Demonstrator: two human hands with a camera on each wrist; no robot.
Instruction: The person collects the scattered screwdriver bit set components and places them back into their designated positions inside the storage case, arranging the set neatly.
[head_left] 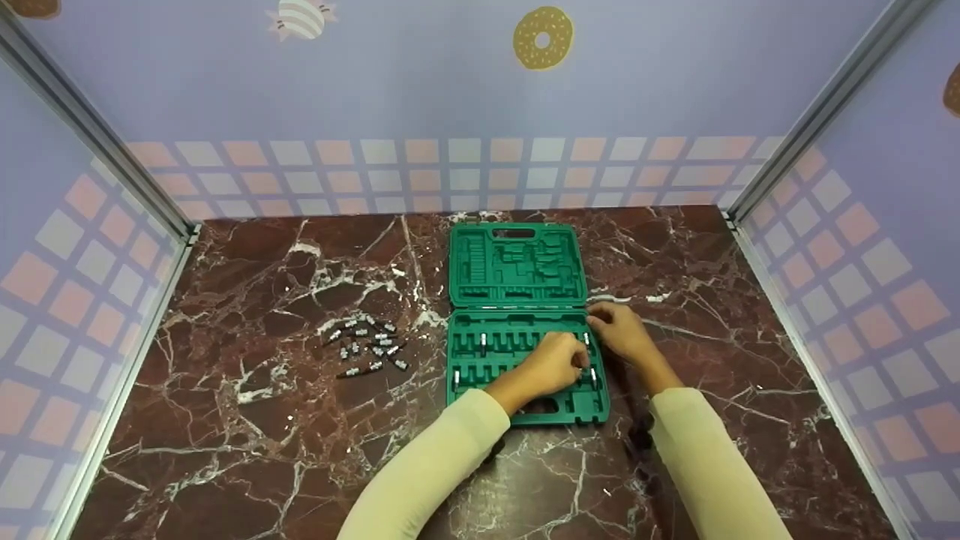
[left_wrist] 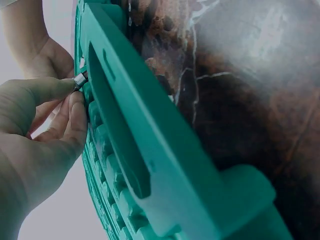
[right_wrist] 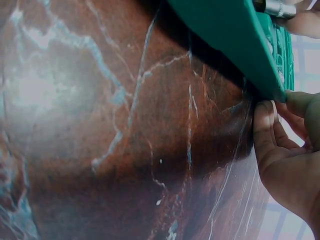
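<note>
A green plastic tool case lies unfolded on the marbled table, its lid at the back. My left hand is over the right part of the slotted tray. In the left wrist view, its thumb and fingers pinch a small silver-and-black bit socket at the slots. At the case's right edge, near the hinge, my right hand grips the rim between thumb and fingers, seen closer in the right wrist view. Several bit sockets sit in the tray, among them one at the left and one at right.
A loose group of silver-and-black bit sockets lies on the table left of the case. The raised-pattern lid rests flat behind the tray. Patterned panels stand at the back and both sides of the table.
</note>
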